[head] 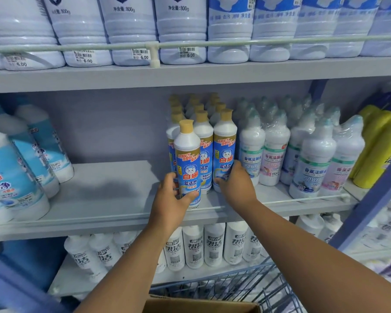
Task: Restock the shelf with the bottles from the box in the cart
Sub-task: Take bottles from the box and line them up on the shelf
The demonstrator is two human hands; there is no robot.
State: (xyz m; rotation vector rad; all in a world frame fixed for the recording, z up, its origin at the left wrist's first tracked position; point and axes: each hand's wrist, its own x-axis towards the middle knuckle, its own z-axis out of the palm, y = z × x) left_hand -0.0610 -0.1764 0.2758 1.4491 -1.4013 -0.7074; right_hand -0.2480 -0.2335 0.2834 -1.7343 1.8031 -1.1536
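Observation:
My left hand (171,198) grips a white bottle with a blue label and tan cap (187,159), standing at the front edge of the middle shelf (104,195). My right hand (236,184) holds the base of a matching bottle (225,145) one place to the right. Behind them stand several rows of the same tan-capped bottles (201,114). A corner of the cardboard box (199,306) shows at the bottom, inside the wire cart (257,283).
Shrink-wrapped white bottles (278,150) stand right of the tan-capped group, yellow bottles (379,141) further right. Larger blue-labelled bottles (14,172) fill the shelf's left. Between lies bare shelf. Big white jugs (131,30) line the upper shelf behind a rail; white bottles (194,245) sit below.

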